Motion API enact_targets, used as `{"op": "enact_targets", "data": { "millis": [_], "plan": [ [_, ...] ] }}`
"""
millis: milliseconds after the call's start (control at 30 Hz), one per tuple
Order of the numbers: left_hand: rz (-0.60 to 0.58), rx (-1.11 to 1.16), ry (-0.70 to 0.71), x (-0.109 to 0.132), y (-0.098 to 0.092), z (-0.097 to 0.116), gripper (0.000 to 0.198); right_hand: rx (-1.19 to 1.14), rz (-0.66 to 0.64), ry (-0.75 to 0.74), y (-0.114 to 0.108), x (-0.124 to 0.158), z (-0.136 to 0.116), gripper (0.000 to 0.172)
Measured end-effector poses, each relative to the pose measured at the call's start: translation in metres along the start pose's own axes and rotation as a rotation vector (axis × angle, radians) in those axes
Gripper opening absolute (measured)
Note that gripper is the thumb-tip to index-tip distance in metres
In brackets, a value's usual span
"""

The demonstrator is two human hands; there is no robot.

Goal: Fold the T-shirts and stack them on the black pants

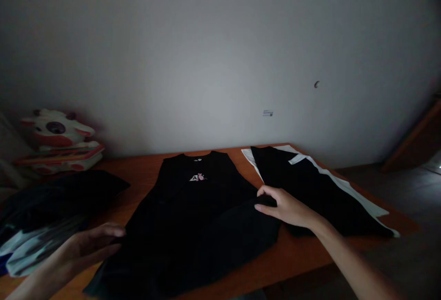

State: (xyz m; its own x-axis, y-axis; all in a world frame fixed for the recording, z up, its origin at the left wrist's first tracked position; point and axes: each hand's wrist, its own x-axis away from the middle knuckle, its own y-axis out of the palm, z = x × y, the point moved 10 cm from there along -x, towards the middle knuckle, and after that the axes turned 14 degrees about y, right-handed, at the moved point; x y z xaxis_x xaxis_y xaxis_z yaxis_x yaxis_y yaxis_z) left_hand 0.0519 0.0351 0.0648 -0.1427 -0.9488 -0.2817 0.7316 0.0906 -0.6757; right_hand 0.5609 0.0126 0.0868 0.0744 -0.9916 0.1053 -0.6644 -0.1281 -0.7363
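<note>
A black T-shirt (pixel 193 212) lies spread over the wooden table, its neckline toward the wall and a small white-and-pink print on its chest. At the shirt's left edge, my left hand (pixel 91 245) is closed, thumb and fingers pinching the dark cloth. My right hand (pixel 284 206) grips the right edge between thumb and fingers, and the cloth there is slightly raised. Dark fabric hides the exact folds between my hands.
To the right lie black and white garments (pixel 310 185), laid flat in layers. A heap of clothes (pixel 62 203) sits at the left, in front of a cow-shaped toy (pixel 60 139). The wooden table (pixel 138 166) backs onto a grey wall (pixel 213 61).
</note>
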Motion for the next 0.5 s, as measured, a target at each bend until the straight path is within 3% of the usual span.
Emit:
{"op": "enact_targets", "data": {
  "millis": [67,200,267,333,400,500],
  "plan": [
    [-0.046,0.191,-0.084,-0.004,0.009,0.006,0.065,-0.040,-0.058,-0.007,0.001,-0.003,0.002,0.030],
    [0.219,0.335,-0.143,-0.001,-0.017,-0.006,0.062,-0.108,-0.367,0.025,0.015,0.002,0.013,0.047],
    [0.292,0.404,-0.119,0.002,-0.024,-0.016,0.056,-0.175,-0.451,0.053,0.020,0.005,0.019,0.049],
    [0.291,0.412,-0.098,0.003,-0.023,-0.021,0.054,-0.266,-0.376,0.105,0.019,-0.002,0.030,0.051],
    [0.262,0.351,-0.093,0.000,-0.018,-0.020,0.062,-0.376,-0.204,0.157,0.016,-0.013,0.047,0.053],
    [0.274,0.106,-0.059,-0.003,-0.018,-0.013,0.076,-0.465,-0.041,0.185,0.023,-0.023,0.071,0.057]
  ]
}}
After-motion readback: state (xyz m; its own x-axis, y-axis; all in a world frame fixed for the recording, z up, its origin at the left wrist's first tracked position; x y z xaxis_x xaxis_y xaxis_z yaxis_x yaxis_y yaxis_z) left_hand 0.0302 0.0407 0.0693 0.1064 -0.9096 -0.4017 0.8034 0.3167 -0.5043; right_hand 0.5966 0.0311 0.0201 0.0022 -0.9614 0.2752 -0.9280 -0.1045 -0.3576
